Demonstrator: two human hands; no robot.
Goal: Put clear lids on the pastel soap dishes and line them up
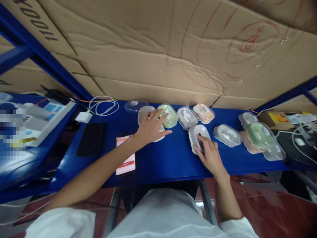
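Two bare hands reach over the blue desk (pixel 158 165). Half curled, the right hand (pixel 210 153) touches a pale, rounded container (pixel 203 130) lying there; whether it grips is unclear. Farther off, the left hand (pixel 150 127) spreads wide by a clear-topped green container (pixel 173 120).

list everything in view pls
Pale case: one, whitish, table centre
Grey cases: two, grey, flanking pale case
Green case: one, green, left of grey cases
Peach case: one, peach, behind pale case
Case cluster: about four, grey, green, peach, right
Clear pieces: two, translucent, left of green case
Cream piece: one, cream, before green case
Phone: one, pinkish screen, front left
Black slab: one, black, left of phone
Cable: one, white, back left
Table: one, blue, beneath cases
Cardboard: one, brown, behind table
Left hand: one, over cream piece
Right hand: one, at pale case
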